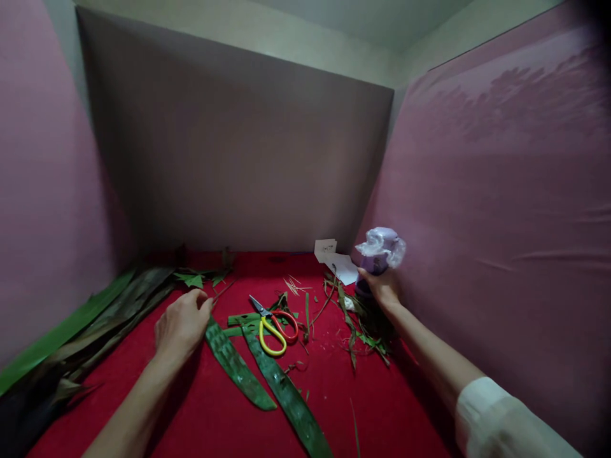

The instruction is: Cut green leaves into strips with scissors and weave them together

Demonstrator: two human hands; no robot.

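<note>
My right hand is wrapped round a purple bottle whose top is covered in clear plastic, at the far right of the red table. My left hand rests with its fingers curled, pinching the upper end of a long green leaf strip. A second long leaf strip lies beside it. Scissors with one yellow and one red handle lie between my hands, on short leaf pieces.
A pile of long green and dried leaves lies along the left wall. Leaf scraps and stems are scattered near the bottle. White paper pieces lie at the back. Pink walls stand at left and right, a grey one at the back.
</note>
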